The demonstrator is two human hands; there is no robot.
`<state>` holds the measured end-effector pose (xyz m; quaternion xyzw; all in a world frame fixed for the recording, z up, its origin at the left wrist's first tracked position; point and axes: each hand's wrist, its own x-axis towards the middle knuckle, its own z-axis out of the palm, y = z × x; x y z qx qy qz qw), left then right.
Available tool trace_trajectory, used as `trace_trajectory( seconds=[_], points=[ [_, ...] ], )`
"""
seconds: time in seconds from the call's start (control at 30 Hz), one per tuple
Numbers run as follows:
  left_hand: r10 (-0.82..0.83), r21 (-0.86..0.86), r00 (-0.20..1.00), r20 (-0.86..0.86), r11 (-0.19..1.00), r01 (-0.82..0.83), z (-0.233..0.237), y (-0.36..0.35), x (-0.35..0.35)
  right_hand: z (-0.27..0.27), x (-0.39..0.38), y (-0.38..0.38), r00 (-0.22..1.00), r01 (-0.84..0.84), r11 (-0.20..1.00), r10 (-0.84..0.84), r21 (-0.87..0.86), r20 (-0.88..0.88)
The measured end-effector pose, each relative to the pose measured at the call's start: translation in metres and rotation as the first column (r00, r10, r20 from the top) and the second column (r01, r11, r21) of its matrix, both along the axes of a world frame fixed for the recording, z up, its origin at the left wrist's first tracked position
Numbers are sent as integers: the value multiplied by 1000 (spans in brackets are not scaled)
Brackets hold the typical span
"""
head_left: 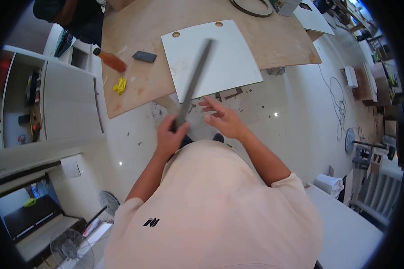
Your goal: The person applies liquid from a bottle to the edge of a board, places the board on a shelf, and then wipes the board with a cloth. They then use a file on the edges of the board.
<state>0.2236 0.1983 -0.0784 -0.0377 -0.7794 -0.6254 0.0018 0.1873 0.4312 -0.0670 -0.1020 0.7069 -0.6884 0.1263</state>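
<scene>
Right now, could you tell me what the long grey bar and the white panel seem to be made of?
The long grey bar, gripped in the left hand, looks like dull metal, though blur leaves that open. The white panel looks like matt laminated board, with two drilled holes.

Head-worn view, steeply downward, near workbench (274,40), seemingly fisheye

The counter (274,40) is a bare plywood sheet. A white panel (211,58) with two holes by its far edge lies flat on it, its near edge at the counter's rim. Left of it lie a dark block (144,56), an orange bottle (111,60) on its side and a yellow scrap (120,85). At the far side lie a ring (251,9) and a second white board (316,20).
</scene>
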Motion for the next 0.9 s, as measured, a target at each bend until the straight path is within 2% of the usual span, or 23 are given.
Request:
trace_trajectory(
  seconds=[0.03,0.07,0.13,0.23,0.33,0.43,0.5,0.53,0.6,0.7,0.8,0.9],
  points=[
    [-130,0,992,-11,992,130,8,15,-16,6,5,-9,999,36,988,-34,-153,20],
    [-258,0,966,-22,966,258,17,32,-30,15,5,-13,988,151,965,-149,-214,28],
    [-302,278,944,-130,903,327,16,68,-50,31,2,-21,926,371,869,-373,-327,59],
    [-564,361,825,31,776,517,44,71,-78,41,-4,-8,824,554,763,-559,-334,89],
    [-591,87,801,-102,796,599,35,48,-100,39,-6,-7,670,718,588,-729,-372,139],
    [-500,-348,824,-267,847,401,11,-21,-117,35,7,-9,522,828,481,-849,-287,83],
    [-391,-500,869,-304,842,204,-32,-95,-137,36,22,-12,481,869,469,-875,-161,50],
    [-250,-503,937,-244,858,99,-36,-132,-142,37,29,-15,462,884,457,-887,-101,29],
    [-113,-635,937,-331,761,-133,-56,-205,-159,39,40,-20,517,853,519,-855,52,50],
    [-5,-773,949,-315,582,-254,-56,-255,-169,40,29,-44,571,782,587,-809,210,136],
    [-64,-777,969,-237,611,-150,-71,-264,-179,41,15,-58,604,726,631,-775,273,185],
    [-12,-694,973,-230,703,-155,-102,-276,-190,53,2,-58,608,687,635,-768,354,200]
  ],
)
